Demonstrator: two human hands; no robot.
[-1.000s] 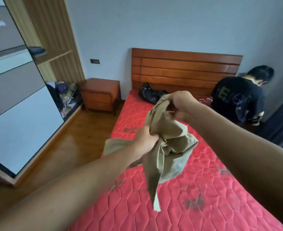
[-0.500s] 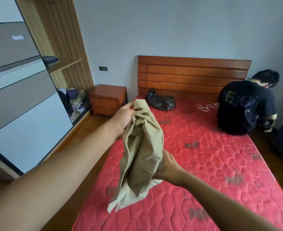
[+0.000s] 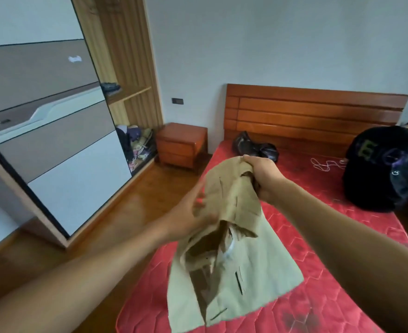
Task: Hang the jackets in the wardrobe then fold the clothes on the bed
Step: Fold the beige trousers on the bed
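Swapped grips: khaki jacket (image 3: 253, 272) now hangs lengthwise, hem fanning toward the viewer below both hands, above the red mattress (image 3: 318, 296). Blurred left hand (image 3: 188, 215) touches its side, grasp unclear; farther right hand (image 3: 261, 175) clenches its top.

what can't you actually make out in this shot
Head view:
- left hand: motion-blurred, so its grip on the khaki jacket is unclear
- right hand: fingertips buried in the jacket's folds
- person in black: cut off by the right edge
- wardrobe interior: mostly hidden behind its sliding door
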